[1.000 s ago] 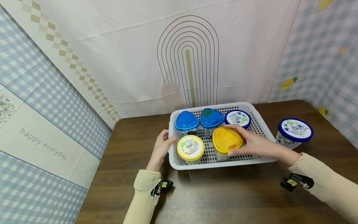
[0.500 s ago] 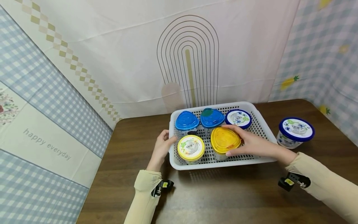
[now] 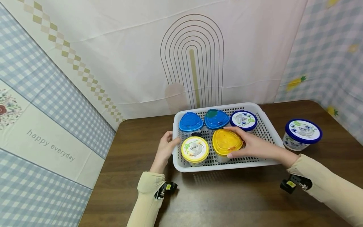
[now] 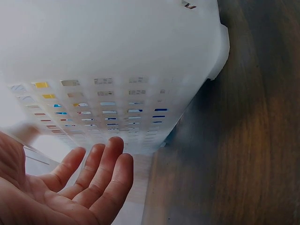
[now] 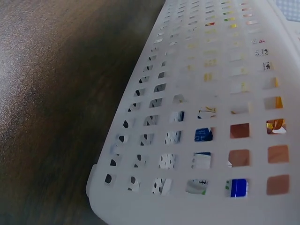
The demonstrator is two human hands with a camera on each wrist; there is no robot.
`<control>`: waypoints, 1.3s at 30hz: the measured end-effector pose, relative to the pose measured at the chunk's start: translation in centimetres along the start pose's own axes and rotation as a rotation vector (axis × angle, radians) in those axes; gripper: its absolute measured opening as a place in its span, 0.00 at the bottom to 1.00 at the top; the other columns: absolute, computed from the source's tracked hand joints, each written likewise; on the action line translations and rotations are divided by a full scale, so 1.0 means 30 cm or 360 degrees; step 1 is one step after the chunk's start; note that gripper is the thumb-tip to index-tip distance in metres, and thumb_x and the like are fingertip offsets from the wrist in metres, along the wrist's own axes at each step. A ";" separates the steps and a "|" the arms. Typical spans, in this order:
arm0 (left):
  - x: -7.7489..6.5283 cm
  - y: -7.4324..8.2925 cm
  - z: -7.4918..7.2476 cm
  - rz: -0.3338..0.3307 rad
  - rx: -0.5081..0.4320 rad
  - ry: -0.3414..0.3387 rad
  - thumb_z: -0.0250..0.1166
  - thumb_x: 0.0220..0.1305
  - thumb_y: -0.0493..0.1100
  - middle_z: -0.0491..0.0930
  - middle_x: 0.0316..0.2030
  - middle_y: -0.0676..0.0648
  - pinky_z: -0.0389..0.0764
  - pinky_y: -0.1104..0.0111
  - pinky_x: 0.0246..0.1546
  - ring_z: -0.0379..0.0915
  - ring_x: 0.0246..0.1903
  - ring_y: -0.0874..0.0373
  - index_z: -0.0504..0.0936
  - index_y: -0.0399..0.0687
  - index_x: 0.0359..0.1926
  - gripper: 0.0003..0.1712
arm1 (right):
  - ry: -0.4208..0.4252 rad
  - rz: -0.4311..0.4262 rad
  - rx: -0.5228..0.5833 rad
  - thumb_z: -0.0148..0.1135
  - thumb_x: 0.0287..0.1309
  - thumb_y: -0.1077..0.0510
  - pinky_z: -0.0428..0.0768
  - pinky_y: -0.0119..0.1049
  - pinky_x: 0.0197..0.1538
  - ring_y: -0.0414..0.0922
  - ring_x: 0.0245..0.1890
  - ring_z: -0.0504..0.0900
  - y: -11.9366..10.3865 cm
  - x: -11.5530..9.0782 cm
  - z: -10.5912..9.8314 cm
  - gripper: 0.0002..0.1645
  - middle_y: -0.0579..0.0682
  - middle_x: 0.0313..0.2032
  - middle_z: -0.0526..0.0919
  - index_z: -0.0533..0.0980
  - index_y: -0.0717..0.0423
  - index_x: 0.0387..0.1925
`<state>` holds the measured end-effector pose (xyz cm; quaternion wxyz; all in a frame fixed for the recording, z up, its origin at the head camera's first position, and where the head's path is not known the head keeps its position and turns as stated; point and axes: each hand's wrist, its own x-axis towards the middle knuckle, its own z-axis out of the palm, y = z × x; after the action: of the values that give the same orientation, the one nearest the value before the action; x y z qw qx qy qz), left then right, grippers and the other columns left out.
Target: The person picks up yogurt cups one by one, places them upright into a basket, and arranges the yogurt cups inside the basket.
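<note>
In the head view my right hand [image 3: 252, 145] grips a clear tub with a rounded-triangular yellow lid [image 3: 227, 142], thumb at the near side and fingers at the far side. The tub is inside the white perforated basket [image 3: 269, 126], near its front wall. My left hand [image 3: 165, 148] rests at the basket's left edge, thumb over the rim. The left wrist view shows loosely bent, spread fingers [image 4: 105, 176] beside the outer wall. A round tub with a yellow-rimmed white lid [image 3: 195, 149] stands left of the gripped tub. The right wrist view shows mostly basket wall [image 5: 234, 206].
Along the basket's back stand two blue triangular-lidded tubs [image 3: 191, 122] and a round blue-rimmed tub [image 3: 243, 119]. Another blue-rimmed tub [image 3: 302, 132] stands on the brown table [image 3: 227, 198], right of the basket. A patterned cloth [image 3: 136, 63] hangs behind.
My right hand has shifted the yellow-lidded tub slightly left, closer to the round yellow-rimmed tub. The left hand has stayed at the basket rim.
</note>
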<state>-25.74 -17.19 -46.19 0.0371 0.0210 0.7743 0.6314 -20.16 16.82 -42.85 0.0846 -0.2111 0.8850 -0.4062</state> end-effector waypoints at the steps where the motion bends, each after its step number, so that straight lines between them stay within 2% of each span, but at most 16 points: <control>1: 0.000 0.000 0.000 0.0002 -0.0001 -0.0002 0.63 0.62 0.40 0.83 0.45 0.40 0.83 0.60 0.39 0.79 0.38 0.51 0.77 0.41 0.52 0.17 | -0.0001 -0.0002 0.0001 0.75 0.52 0.38 0.66 0.66 0.64 0.57 0.67 0.67 0.001 0.002 0.001 0.57 0.57 0.73 0.61 0.53 0.39 0.76; 23: 0.003 -0.002 -0.001 -0.0008 -0.0005 -0.0009 0.63 0.63 0.40 0.83 0.47 0.39 0.83 0.58 0.42 0.80 0.39 0.50 0.76 0.41 0.53 0.18 | -0.0023 -0.0007 -0.0033 0.75 0.53 0.38 0.69 0.65 0.63 0.59 0.65 0.68 0.002 0.026 0.016 0.56 0.60 0.72 0.61 0.53 0.39 0.76; 30: 0.001 -0.008 0.001 -0.0004 -0.0003 0.0003 0.63 0.62 0.40 0.83 0.46 0.39 0.83 0.59 0.40 0.79 0.39 0.51 0.76 0.41 0.52 0.17 | -0.0052 0.0006 0.0000 0.76 0.51 0.39 0.71 0.62 0.62 0.56 0.63 0.71 0.000 0.034 0.030 0.57 0.59 0.70 0.64 0.54 0.39 0.76; 39: 0.010 -0.003 -0.002 -0.0027 0.0018 -0.0014 0.63 0.63 0.40 0.83 0.49 0.39 0.83 0.58 0.42 0.79 0.40 0.52 0.76 0.40 0.54 0.19 | -0.0052 0.0024 -0.0023 0.75 0.52 0.38 0.70 0.63 0.63 0.57 0.64 0.70 -0.017 0.039 0.028 0.57 0.59 0.70 0.64 0.54 0.40 0.76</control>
<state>-26.04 -17.23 -46.28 0.0459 0.0174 0.7779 0.6265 -20.80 15.44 -42.99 0.1006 -0.2117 0.8880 -0.3957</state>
